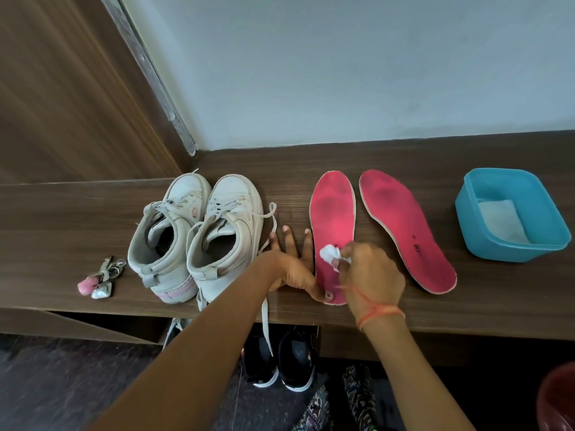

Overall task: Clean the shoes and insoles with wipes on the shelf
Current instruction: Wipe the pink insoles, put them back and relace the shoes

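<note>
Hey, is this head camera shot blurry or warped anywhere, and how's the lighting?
Head view: the wood panel at left is smeared; the shelf edge bows from wide-angle distortion; soft even light, no glare; the right hand and wipe on the pink insole look sharp.

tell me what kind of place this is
Likely a home entryway or shoe corner: a wooden shelf against the wall holds white sneakers and pink insoles, black shoes sit on the floor beneath it, and a bunch of keys lies at its left end.

Lower left insole [333, 213], some of wipe [326, 254] hidden by right hand [373, 275]. Print on right insole [404, 225] too small to read; reddish obj [560, 396] cut off btm-right.
</note>
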